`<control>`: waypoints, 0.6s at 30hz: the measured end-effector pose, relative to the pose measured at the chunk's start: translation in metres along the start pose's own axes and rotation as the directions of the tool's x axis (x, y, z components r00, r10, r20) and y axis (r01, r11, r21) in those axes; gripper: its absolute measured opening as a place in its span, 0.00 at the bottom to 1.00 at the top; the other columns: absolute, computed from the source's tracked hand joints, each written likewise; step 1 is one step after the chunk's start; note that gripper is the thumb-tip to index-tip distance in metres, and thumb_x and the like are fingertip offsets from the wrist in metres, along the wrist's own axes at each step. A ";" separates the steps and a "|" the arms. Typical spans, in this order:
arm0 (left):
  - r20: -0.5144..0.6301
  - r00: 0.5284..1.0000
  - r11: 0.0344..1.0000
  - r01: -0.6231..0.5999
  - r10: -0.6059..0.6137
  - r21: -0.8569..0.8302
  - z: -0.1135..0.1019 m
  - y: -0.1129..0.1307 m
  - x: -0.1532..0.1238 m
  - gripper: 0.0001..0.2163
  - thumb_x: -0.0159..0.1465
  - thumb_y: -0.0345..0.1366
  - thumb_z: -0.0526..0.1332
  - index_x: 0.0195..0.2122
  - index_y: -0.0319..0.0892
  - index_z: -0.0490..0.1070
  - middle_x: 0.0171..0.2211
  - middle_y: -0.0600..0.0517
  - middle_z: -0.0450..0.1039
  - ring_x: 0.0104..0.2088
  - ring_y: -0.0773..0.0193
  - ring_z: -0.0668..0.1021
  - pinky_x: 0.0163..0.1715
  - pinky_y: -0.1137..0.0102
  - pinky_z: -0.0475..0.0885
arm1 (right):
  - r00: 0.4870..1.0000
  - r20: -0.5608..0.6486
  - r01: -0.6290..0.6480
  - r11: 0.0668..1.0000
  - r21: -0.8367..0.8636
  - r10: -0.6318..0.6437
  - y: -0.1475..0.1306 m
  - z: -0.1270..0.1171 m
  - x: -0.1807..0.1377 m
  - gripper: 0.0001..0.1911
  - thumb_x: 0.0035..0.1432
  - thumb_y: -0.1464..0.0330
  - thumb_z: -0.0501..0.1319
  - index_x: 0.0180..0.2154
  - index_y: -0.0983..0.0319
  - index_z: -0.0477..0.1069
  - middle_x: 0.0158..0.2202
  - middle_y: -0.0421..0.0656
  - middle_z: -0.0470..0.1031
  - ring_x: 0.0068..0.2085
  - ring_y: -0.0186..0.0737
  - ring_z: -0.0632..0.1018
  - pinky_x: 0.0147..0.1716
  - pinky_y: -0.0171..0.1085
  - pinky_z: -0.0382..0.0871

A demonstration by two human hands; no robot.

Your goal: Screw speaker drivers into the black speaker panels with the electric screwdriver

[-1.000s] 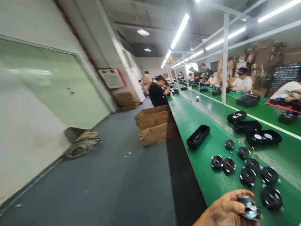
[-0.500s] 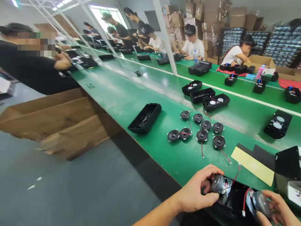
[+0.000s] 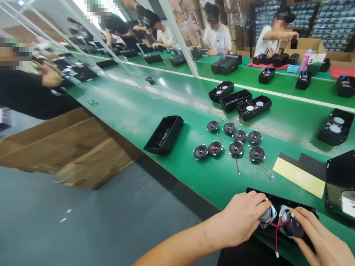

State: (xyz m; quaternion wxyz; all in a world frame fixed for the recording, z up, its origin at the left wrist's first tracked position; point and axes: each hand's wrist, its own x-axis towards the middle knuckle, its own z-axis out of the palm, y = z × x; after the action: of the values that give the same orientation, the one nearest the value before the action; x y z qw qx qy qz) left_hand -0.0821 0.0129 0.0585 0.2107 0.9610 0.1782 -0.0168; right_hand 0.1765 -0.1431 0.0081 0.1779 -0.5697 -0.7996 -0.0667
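Note:
At the bench's near edge lies an open black speaker housing [image 3: 294,202]. My left hand [image 3: 244,218] is closed around a round speaker driver [image 3: 266,217] at the housing's left part, its fingers over the magnet. A second speaker driver [image 3: 295,226] sits in the grip of my right hand [image 3: 318,232], between thumb and fingers, inside the right part of the housing. Red wires run between the two drivers, and one wire with a white plug [image 3: 277,254] hangs over the front. Whether either driver is fully seated cannot be made out.
Several loose speaker drivers [image 3: 235,148] with red wires lie beyond my hands on the green bench [image 3: 116,107]. An empty-looking black housing [image 3: 165,135] stands to their left. Yellow-and-black sheets [image 3: 299,176] lie at right. A cardboard box [image 3: 69,147] stands left; co-workers sit across.
Both hands have brought the drivers closer together, down into the housing. My left hand has turned over its driver. The view has shifted slightly, and a co-worker at the far right has raised an arm.

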 end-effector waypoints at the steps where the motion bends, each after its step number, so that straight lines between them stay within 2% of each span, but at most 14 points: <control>1: 0.035 0.999 0.999 0.003 -0.004 0.035 -0.001 0.001 0.002 0.17 0.69 0.33 0.63 0.58 0.41 0.68 0.55 0.46 0.77 0.48 0.55 0.80 0.46 0.62 0.77 | 1.000 -0.009 0.029 0.999 -0.040 -0.029 0.000 -0.003 0.004 0.20 0.75 0.68 0.52 0.63 0.63 0.69 0.59 0.47 0.76 0.51 0.37 0.83 0.42 0.26 0.79; 3: 0.081 0.997 0.996 0.009 -0.016 0.085 -0.002 0.004 0.006 0.15 0.70 0.34 0.64 0.56 0.40 0.68 0.52 0.46 0.76 0.46 0.55 0.80 0.43 0.61 0.76 | 0.998 -0.021 0.057 0.994 -0.088 -0.059 -0.002 -0.008 0.013 0.19 0.75 0.68 0.51 0.61 0.64 0.72 0.58 0.47 0.77 0.50 0.38 0.83 0.43 0.30 0.79; 6: 0.103 0.994 0.993 0.019 -0.031 0.120 -0.002 0.006 0.010 0.14 0.71 0.39 0.65 0.54 0.39 0.68 0.49 0.47 0.76 0.43 0.55 0.79 0.39 0.61 0.76 | 0.998 -0.010 0.062 0.992 -0.111 -0.064 -0.003 -0.011 0.022 0.18 0.77 0.67 0.50 0.57 0.64 0.74 0.55 0.47 0.78 0.47 0.38 0.82 0.39 0.34 0.76; 12: 0.100 0.995 0.985 -0.010 -0.007 0.172 0.001 0.006 0.018 0.12 0.70 0.41 0.67 0.46 0.38 0.71 0.42 0.47 0.77 0.42 0.54 0.79 0.37 0.60 0.73 | 0.980 0.080 0.185 0.982 -0.027 -0.182 0.010 -0.012 0.024 0.18 0.78 0.70 0.49 0.59 0.65 0.72 0.57 0.44 0.77 0.51 0.38 0.76 0.47 0.40 0.65; 18: 0.118 0.992 0.983 -0.058 0.038 0.174 0.002 0.003 0.024 0.13 0.69 0.43 0.69 0.44 0.38 0.73 0.39 0.47 0.78 0.41 0.56 0.79 0.36 0.63 0.73 | 0.969 0.108 0.222 0.975 0.008 -0.222 0.013 -0.013 0.025 0.16 0.79 0.70 0.52 0.60 0.67 0.72 0.56 0.45 0.77 0.50 0.41 0.75 0.46 0.42 0.60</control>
State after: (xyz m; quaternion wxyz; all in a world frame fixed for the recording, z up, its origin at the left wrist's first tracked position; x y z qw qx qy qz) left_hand -0.0587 0.0174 0.0550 0.1343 0.9774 0.1405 -0.0825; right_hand 0.1846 -0.1202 0.0280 0.1247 -0.4797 -0.8667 -0.0569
